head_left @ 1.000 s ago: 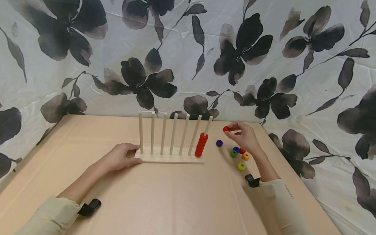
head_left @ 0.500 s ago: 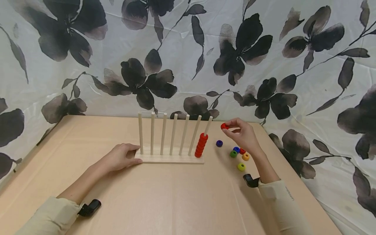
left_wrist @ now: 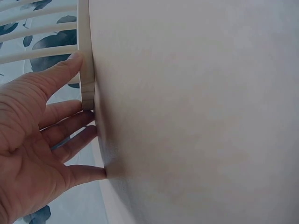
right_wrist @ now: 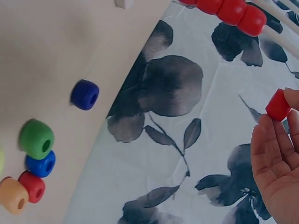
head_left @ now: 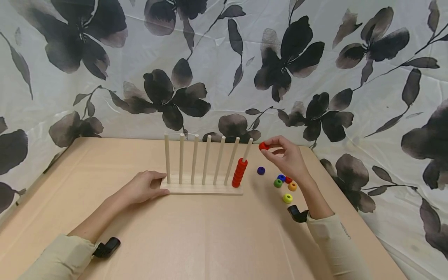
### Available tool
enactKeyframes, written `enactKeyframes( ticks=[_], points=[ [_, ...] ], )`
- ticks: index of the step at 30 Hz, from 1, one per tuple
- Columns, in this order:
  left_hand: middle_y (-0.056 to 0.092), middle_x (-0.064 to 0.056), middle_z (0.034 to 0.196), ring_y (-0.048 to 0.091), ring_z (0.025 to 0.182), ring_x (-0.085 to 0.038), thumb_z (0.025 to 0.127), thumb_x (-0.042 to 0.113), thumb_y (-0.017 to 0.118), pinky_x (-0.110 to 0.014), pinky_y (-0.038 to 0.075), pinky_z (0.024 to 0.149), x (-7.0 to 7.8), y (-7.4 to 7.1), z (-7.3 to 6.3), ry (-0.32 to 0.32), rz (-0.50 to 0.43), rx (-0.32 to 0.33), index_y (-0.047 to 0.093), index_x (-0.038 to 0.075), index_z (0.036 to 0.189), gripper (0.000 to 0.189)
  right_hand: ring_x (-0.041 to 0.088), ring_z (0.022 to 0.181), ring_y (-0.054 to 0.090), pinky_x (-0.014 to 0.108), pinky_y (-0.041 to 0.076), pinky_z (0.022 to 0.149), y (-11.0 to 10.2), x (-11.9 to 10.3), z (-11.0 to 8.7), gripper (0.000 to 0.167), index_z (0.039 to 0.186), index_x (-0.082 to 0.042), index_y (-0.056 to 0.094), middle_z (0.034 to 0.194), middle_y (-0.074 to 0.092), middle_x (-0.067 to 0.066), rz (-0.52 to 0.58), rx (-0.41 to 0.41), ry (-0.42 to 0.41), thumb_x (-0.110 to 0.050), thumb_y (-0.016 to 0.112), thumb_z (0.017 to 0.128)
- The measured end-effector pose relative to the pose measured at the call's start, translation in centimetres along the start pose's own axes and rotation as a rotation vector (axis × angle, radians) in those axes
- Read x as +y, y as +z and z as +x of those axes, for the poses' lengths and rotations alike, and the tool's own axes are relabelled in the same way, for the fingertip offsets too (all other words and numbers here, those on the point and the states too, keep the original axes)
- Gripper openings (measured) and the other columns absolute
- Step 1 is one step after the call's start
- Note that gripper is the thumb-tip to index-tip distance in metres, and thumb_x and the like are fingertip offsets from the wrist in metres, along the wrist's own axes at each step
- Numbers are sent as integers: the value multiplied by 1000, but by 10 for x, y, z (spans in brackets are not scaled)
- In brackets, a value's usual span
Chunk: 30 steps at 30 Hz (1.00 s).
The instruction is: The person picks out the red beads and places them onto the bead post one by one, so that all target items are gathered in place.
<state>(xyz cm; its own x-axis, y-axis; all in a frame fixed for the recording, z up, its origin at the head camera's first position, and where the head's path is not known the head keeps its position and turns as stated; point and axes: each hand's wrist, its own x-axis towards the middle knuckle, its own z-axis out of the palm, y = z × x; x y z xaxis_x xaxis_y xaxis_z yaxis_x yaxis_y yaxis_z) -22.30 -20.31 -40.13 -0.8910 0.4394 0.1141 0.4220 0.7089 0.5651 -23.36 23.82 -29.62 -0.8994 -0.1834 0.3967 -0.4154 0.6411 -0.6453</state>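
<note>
A wooden peg stand (head_left: 204, 189) with several upright rods stands on the table. Red beads (head_left: 240, 172) are stacked on its rightmost rod, whose tip shows bare above them. At the stand's left end, my left hand (head_left: 144, 187) holds the base; in the left wrist view the thumb (left_wrist: 70, 67) lies on the base and the fingers spread around its end. My right hand (head_left: 289, 158) pinches a red bead (head_left: 263, 146) between thumb and fingertips. That bead is up in the air, just right of the rightmost rod's tip.
Right of the stand lie loose beads: dark blue (head_left: 261, 170), green (head_left: 278, 183), blue (head_left: 281, 178), red (head_left: 288, 180), orange (head_left: 292, 186) and yellow (head_left: 287, 198). Behind the table (head_left: 210, 241) hangs a flower-patterned cloth (head_left: 224, 58).
My right hand has moved up and left with the red bead, closer to the rightmost rod's tip. The left hand and the stand have stayed in place.
</note>
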Motion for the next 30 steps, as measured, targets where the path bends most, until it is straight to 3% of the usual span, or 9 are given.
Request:
enactKeyframes(
  ticks=[8, 15, 30],
  points=[
    [65, -31, 128, 56, 126, -50, 87, 30, 83, -60, 46, 106, 0, 0, 0, 5, -6, 4, 62, -13, 131, 65, 30, 107, 65, 15, 52, 87, 0, -13, 1, 29, 120, 1, 64, 116, 68, 14, 18, 46, -82, -9, 75, 94],
    [65, -31, 128, 56, 126, -50, 87, 30, 83, -60, 46, 106, 0, 1, 0, 1, -3, 2, 62, -13, 131, 65, 24, 106, 65, 19, 52, 88, 1, -24, 2, 32, 122, -1, 64, 117, 69, 12, 18, 73, -117, -11, 75, 95],
    [64, -31, 129, 55, 127, -51, 88, 31, 83, -60, 46, 106, -1, 2, 0, -9, -5, -2, 61, -13, 132, 66, 23, 106, 65, 15, 53, 86, 3, -44, 5, 32, 123, -1, 65, 116, 70, 12, 35, 64, -208, -7, 75, 94]
  ],
)
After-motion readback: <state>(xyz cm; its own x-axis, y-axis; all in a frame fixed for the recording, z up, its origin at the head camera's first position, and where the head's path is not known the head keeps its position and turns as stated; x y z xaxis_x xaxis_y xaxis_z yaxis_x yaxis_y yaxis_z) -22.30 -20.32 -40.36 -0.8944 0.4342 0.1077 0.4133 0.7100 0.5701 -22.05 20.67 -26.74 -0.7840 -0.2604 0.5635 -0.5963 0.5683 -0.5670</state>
